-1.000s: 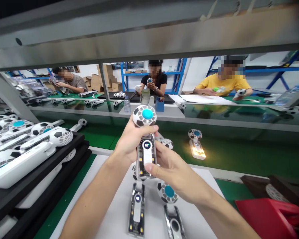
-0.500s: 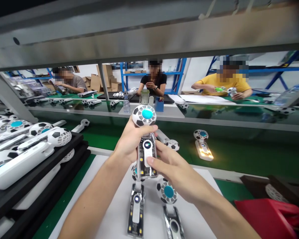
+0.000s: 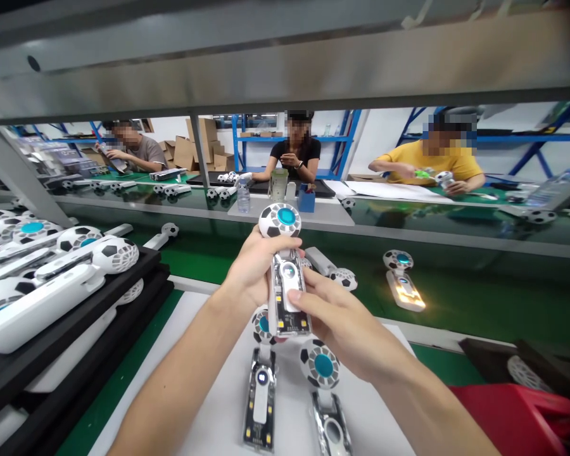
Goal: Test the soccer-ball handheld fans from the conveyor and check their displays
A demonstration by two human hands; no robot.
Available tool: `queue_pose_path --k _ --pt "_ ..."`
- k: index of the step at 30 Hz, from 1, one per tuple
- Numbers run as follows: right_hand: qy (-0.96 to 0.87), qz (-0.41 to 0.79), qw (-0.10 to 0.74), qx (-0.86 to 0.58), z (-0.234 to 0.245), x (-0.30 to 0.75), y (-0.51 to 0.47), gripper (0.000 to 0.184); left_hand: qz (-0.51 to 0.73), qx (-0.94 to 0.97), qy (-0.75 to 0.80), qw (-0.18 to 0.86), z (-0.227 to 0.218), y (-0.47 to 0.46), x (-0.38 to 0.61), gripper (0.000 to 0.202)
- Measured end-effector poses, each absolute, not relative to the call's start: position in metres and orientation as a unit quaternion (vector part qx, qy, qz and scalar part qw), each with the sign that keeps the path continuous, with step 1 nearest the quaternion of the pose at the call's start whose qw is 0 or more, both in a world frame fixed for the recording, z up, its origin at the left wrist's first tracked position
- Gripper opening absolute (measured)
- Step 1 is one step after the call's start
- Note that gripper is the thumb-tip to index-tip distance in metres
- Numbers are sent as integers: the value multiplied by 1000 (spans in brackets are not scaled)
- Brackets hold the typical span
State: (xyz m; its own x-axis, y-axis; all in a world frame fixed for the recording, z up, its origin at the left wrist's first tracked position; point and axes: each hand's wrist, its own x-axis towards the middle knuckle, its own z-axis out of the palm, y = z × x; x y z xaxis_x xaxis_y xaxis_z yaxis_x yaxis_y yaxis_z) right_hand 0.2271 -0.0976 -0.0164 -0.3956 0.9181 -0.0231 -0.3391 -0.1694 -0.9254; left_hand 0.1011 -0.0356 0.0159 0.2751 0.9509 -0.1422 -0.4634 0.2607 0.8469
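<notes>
While left hand (image 3: 251, 269) holds fan (image 3: 285, 273), right hand (image 3: 344, 323) pinches it.

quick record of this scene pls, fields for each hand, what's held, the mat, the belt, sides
held: handheld fan, soccer-ball head up, teal hub, clear handle
left: left hand wraps the handle under the head
right: right hand holds the lower handle, thumb on its front
mat: white mat with two more fans lying flat
belt: green belt carries a lit fan
left side: black trays of fans
far side: three people at work
</notes>
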Motion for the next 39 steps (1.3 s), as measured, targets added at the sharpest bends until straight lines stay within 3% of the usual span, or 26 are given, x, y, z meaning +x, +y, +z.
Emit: queue_pose_path --k 10,17,23,30,32,36,39 --pt "-484 703 438 -281 -20 230 -93 43 509 368 365 688 16 -34 104 31" --pt "-434 635 546 -333 -25 224 -87 40 538 448 325 636 8 -44 114 44" --pt "-393 530 644 -386 -22 230 -72 37 476 497 315 653 -1 -55 132 34" --pt "-489 559 541 -394 -12 240 -69 43 472 428 303 709 -7 -41 127 32" --pt "-567 487 497 -440 -8 252 -65 42 467 388 286 742 -6 -35 126 24" --pt "-614 225 442 -614 -13 296 -40 49 445 319 320 774 -16 -7 122 27" --pt "-548 143 404 -719 -36 335 -12 35 431 317 368 761 -39 23 118 20"
